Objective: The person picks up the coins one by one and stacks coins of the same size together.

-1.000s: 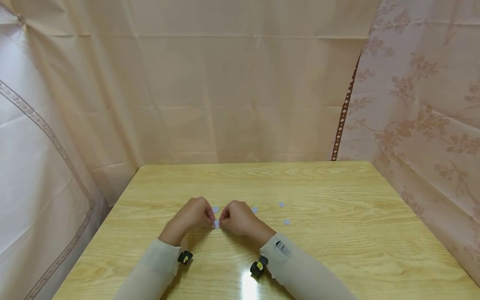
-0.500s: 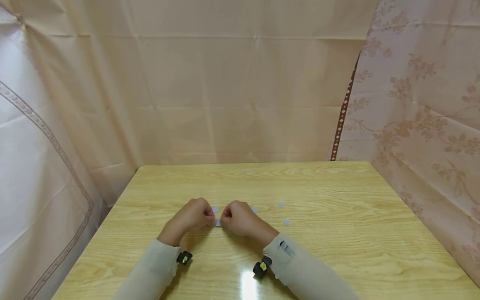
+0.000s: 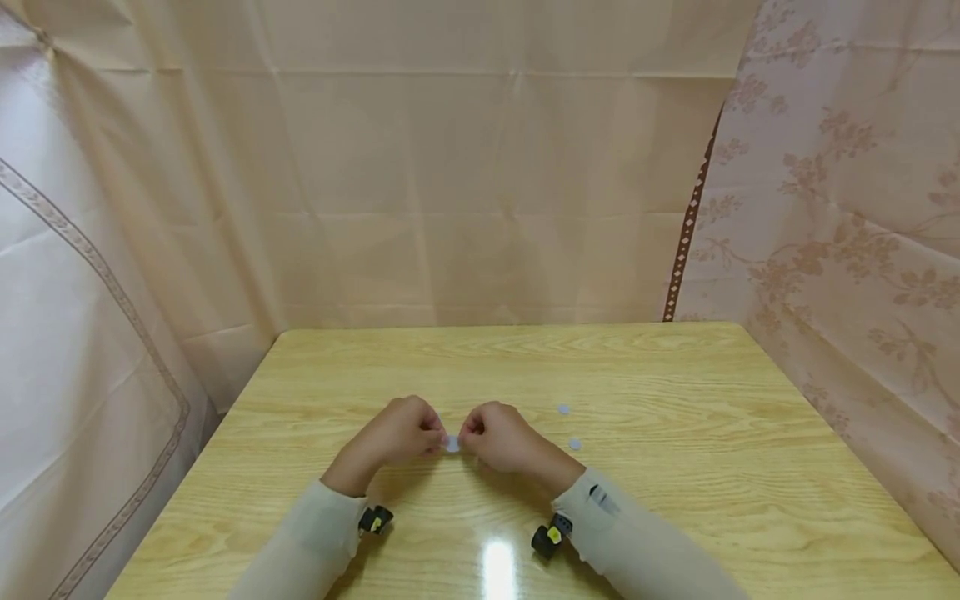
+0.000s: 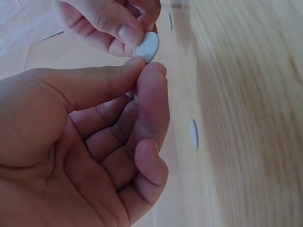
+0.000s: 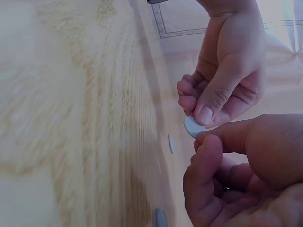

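Note:
A small, pale, flat round disc (image 3: 452, 444) is held above the table between the fingertips of both hands. My left hand (image 3: 408, 429) pinches its left edge with thumb and forefinger. On the opposite edge, my right hand (image 3: 498, 435) pinches it the same way. Close up in the left wrist view, the disc (image 4: 147, 46) looks smooth and tilted, its ends covered by the fingertips. The right wrist view shows the same disc (image 5: 193, 126) slightly curved. The remaining fingers of both hands are curled in.
Two similar discs (image 3: 563, 409) (image 3: 575, 444) lie on the wooden table (image 3: 675, 500) to the right of the hands. Another disc (image 4: 194, 134) rests on the wood near the left hand. Cloth curtains (image 3: 465, 200) hang behind and beside the table.
Both hands have shifted a little to the right, carrying the disc between them. Two discs on the table that showed behind the hands are now hidden by them in the head view.

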Demonstrator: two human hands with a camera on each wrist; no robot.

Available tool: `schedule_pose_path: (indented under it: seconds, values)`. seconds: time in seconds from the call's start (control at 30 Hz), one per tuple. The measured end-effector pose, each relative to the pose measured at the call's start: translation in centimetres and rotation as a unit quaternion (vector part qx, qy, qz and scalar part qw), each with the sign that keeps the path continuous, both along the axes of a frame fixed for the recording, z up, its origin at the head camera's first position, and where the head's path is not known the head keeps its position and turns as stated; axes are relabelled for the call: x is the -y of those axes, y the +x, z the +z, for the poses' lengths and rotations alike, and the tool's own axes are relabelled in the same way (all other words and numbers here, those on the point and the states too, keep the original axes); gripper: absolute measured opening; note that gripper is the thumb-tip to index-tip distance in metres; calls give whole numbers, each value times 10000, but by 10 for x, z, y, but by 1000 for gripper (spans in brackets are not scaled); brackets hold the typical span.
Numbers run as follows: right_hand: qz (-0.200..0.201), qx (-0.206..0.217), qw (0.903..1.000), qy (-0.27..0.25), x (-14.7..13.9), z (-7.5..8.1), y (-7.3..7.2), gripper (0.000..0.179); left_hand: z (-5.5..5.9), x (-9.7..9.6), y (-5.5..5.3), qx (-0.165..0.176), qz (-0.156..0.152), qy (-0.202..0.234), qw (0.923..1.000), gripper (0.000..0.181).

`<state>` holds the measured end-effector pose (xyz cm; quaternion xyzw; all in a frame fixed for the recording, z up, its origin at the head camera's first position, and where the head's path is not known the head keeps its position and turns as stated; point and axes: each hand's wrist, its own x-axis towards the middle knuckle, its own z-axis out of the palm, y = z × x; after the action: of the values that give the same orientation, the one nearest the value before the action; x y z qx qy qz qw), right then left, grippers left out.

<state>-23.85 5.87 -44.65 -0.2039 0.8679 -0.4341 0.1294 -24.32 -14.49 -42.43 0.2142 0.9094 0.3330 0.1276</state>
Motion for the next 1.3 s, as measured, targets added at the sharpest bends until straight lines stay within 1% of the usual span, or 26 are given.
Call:
schedule_pose_path:
  seconds: [0.1,0.2,0.27,0.4,0.57,0.8,1.0,1.2,1.3]
  values:
    - [19,64,10000,-51,-5,-1,0,15,1,-4,1,16,-5,19,10000,21]
    - [74,92,9999,-65,-9,-2,0,15,0,-8,2,35,-6,9,10000,20]
    - [107,40,9999,-16,-12,-3,1,15,-2,-10,2,28,-37,16,10000,21]
    - [183,-85,9998,77,-18,0,3,14,-5,-15,3,-6,-69,34,10000,22]
    - [203,-221,9994,186,-25,-1,2,12,-7,-21,5,-12,-28,48,10000,22]
    - [258,-298,9991,138,-35,-2,1,13,-7,-27,8,-25,-75,112,9999,21]
    - [254,-463,9981,301,-39,-3,6,11,-8,-32,10,22,-168,112,9998,21]
    - [303,-242,9984,420,-42,-6,12,13,-13,-36,12,-59,-285,-4,9996,24]
    - [326,-224,9982,457,-43,-7,15,14,-14,-38,14,-82,-379,-23,9992,25]
